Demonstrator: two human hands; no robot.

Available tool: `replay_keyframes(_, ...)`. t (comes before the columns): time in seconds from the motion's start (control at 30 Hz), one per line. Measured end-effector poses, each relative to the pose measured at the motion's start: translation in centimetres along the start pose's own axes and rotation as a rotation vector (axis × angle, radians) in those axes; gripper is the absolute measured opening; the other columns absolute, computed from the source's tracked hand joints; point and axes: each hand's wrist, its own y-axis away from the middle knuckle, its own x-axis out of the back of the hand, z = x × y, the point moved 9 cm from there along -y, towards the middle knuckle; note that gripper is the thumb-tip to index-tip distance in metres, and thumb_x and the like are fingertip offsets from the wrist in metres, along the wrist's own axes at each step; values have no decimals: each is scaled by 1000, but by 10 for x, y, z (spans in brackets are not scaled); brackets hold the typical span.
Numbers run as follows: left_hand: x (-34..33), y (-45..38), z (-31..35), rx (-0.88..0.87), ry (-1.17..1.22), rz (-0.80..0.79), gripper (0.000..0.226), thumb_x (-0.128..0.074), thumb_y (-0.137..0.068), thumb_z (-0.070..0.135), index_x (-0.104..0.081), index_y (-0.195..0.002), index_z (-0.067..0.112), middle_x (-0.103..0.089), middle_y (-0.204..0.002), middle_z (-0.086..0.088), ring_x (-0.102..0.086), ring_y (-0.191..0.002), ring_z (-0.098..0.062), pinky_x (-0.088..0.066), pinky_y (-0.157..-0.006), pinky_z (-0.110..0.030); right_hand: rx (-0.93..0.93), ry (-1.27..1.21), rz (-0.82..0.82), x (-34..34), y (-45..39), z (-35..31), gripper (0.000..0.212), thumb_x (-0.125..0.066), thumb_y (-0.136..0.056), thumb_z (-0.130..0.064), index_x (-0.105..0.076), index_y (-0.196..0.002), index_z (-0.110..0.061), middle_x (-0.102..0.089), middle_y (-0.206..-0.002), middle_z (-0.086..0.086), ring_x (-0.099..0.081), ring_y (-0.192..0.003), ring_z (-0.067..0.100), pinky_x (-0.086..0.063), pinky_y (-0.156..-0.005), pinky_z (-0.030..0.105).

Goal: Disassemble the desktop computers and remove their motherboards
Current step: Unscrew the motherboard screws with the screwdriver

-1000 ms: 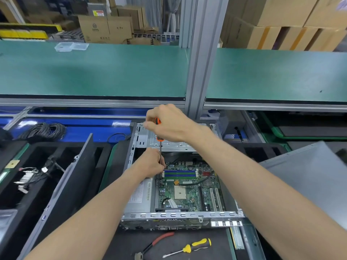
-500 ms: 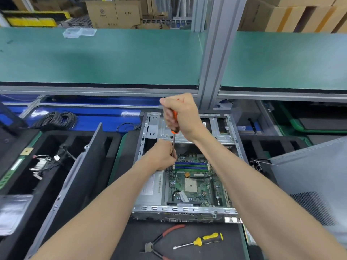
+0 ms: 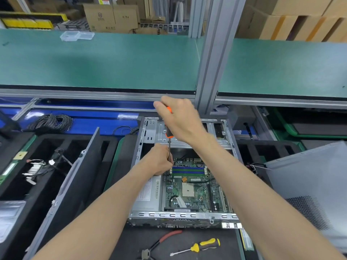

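An open desktop case lies flat in front of me with its green motherboard exposed inside. My right hand grips the orange-and-black handle of a screwdriver held upright over the board's far left corner. My left hand is lower down, fingers pinching the screwdriver's thin shaft close to the board. The tip is hidden behind my left hand. A grey power supply fills the case's left side.
Red-handled pliers and a yellow screwdriver lie on the black mat in front of the case. A removed grey side panel leans at right. Black foam trays with cables sit at left. A green shelf overhangs behind.
The view shifted slightly; both hands stay on the screwdriver at the same corner, and my right hand has turned a little on the handle.
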Motion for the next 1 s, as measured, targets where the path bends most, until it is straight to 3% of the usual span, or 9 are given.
replay_keyframes(0.07,1,-1,-2,5,2,4,21,-65,-73,2,-70,-61,18,-66,-67,14,-64,-64,0,-47,-52,-13,89,515,27,9,2,-11,42,-44,-100,-56,-41,-82,-19,-45,-59,0,-47,-63,30,-37,-58,37)
replay_keyframes(0.1,0,-1,-2,9,3,3,19,-66,-73,2,-69,-63,18,-67,-69,13,-65,-64,-1,-47,-53,-15,111,580,3,11,3,-15,42,-46,-99,-58,-40,-85,-20,-37,-61,-1,-41,-62,30,-32,-59,37)
replay_keyframes(0.4,1,0,-3,16,6,19,17,-68,-70,3,-69,-59,16,-64,-57,13,-61,-55,9,-42,-44,-10,241,421,-381,-5,3,-24,6,-59,-94,-22,-53,-94,-20,-53,-78,-5,-53,-84,25,-39,-67,35)
replay_keyframes(0.5,1,0,-2,1,-2,15,17,-69,-70,3,-71,-58,15,-64,-57,12,-60,-55,9,-41,-43,-8,242,375,-454,-4,8,-26,23,-59,-82,-5,-57,-97,-22,-55,-82,-9,-49,-78,15,-40,-66,32)
replay_keyframes(0.57,1,-1,-1,-5,-13,15,15,-69,-70,4,-71,-59,14,-65,-58,11,-59,-53,9,-43,-44,-9,243,354,-456,-2,11,-26,27,-60,-79,-7,-59,-101,-22,-57,-80,-6,-52,-76,12,-44,-64,33)
replay_keyframes(0.63,1,-1,-2,2,-12,24,15,-69,-71,5,-69,-58,12,-64,-59,10,-59,-51,6,-47,-48,-15,232,453,-353,3,8,-23,15,-61,-88,-31,-54,-96,-21,-49,-77,-4,-51,-77,23,-38,-62,35)
replay_keyframes(0.7,2,-1,-1,9,-20,26,15,-69,-73,6,-69,-59,12,-65,-62,8,-61,-54,3,-52,-53,-20,199,604,-281,4,5,-20,30,-54,-97,-49,-44,-90,-21,-34,-73,-4,-44,-76,31,-32,-65,37)
replay_keyframes(0.87,3,0,2,-6,-55,13,17,-71,-73,5,-72,-60,16,-66,-64,11,-64,-60,-1,-51,-54,-17,266,539,-388,-8,3,-29,2,-55,-91,-16,-56,-89,-16,-56,-80,3,-55,-85,30,-47,-66,38)
replay_keyframes(1.0,3,0,2,2,-49,12,18,-72,-73,6,-70,-59,17,-66,-67,10,-65,-64,-5,-49,-55,-18,236,438,-497,-4,6,-33,21,-60,-78,-2,-61,-84,-22,-65,-90,-1,-52,-76,14,-48,-68,34)
